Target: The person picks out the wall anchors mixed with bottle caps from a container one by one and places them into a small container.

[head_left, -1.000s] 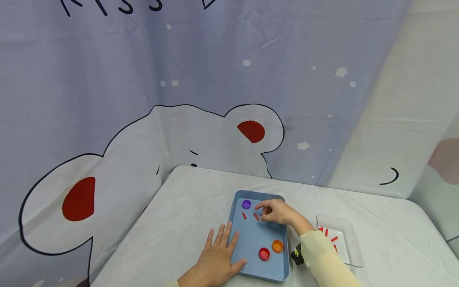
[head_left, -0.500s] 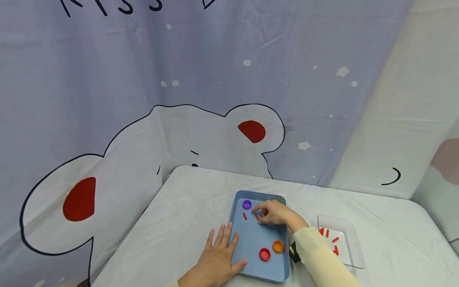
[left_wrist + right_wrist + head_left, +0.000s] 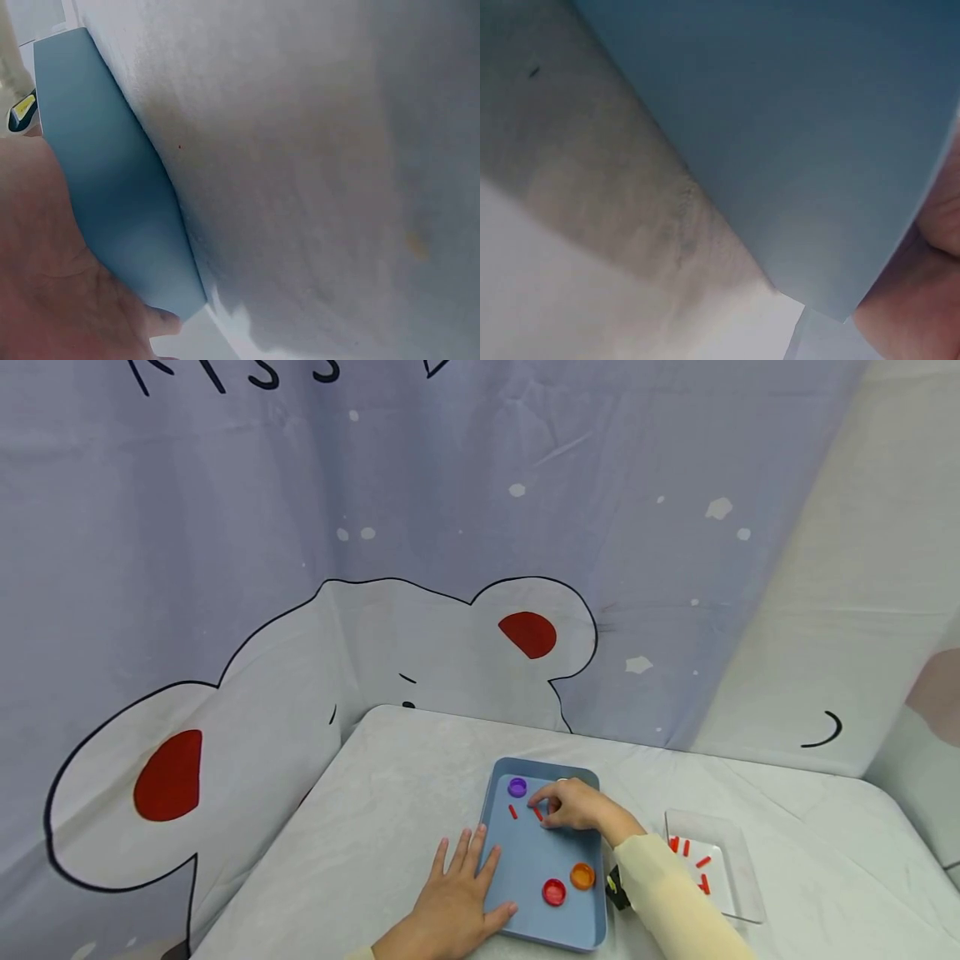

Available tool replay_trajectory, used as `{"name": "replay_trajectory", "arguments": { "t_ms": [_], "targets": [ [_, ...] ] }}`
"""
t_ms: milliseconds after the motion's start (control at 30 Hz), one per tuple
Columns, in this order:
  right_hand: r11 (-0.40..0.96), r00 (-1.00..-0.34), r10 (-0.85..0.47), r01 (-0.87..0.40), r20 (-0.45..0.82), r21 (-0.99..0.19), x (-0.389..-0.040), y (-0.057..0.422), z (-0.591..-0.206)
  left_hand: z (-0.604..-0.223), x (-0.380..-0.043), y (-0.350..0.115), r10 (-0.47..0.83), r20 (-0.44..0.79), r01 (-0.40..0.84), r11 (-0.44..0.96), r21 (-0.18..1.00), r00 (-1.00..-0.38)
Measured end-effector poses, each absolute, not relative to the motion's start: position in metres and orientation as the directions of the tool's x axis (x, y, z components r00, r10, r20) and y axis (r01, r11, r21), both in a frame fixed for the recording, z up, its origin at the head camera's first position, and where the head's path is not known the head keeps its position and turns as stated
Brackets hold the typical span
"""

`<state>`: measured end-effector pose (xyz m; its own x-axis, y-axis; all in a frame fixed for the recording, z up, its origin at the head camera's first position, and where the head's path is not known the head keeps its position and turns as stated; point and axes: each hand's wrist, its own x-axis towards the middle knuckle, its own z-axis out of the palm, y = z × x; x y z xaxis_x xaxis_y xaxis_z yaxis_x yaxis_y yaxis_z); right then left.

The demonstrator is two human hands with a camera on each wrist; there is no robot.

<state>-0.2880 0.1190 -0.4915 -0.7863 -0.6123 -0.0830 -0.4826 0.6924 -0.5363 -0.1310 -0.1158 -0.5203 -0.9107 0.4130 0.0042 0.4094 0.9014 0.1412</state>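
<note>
My right hand (image 3: 573,804) is over the far right part of a blue tray (image 3: 525,860). Its thumb and index fingertips pinch a short red stick (image 3: 537,814) lengthwise, low over the tray floor. Another red stick (image 3: 513,812) lies just left of it, below a small round purple dish (image 3: 517,787). With fingers spread straight, my left hand (image 3: 453,906) rests along the tray's near left edge. In the left wrist view the palm (image 3: 60,255) lies against the tray's outer wall (image 3: 112,165). The right wrist view shows mostly tray wall (image 3: 795,150), hiding the fingertips.
An orange dish (image 3: 582,877) and a red dish (image 3: 554,892) sit at the tray's near end. A clear box (image 3: 744,917) holding several red sticks stands to the right, beside the right sleeve (image 3: 667,893). A printed cloth (image 3: 450,527) hangs behind the table.
My right hand has shifted slightly left and its thumb and index fingertips have come to the ends of the red stick. The left hand has stayed in place.
</note>
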Motion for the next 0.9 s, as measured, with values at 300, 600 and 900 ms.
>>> {"name": "replay_trajectory", "arguments": {
  "t_ms": [300,600,900],
  "targets": [
    [0.698,-0.79,-0.608,-0.485,-0.078,-0.527,-0.2869,0.1191,-0.4904,-0.5121,-0.1271,-0.1156,0.418,0.004,0.411,0.89,0.198,-0.908],
    [0.706,-0.795,-0.602,-0.487,-0.073,-0.514,-0.2877,0.1189,-0.4915,-0.5147,-0.1272,-0.1158,0.417,0.016,0.413,0.893,0.175,-0.909],
    [0.7,-0.793,-0.607,-0.506,-0.047,-0.504,-0.2887,0.1195,-0.4956,-0.514,-0.1288,-0.1164,0.414,-0.015,0.406,0.897,0.175,-0.91]
  ]
}}
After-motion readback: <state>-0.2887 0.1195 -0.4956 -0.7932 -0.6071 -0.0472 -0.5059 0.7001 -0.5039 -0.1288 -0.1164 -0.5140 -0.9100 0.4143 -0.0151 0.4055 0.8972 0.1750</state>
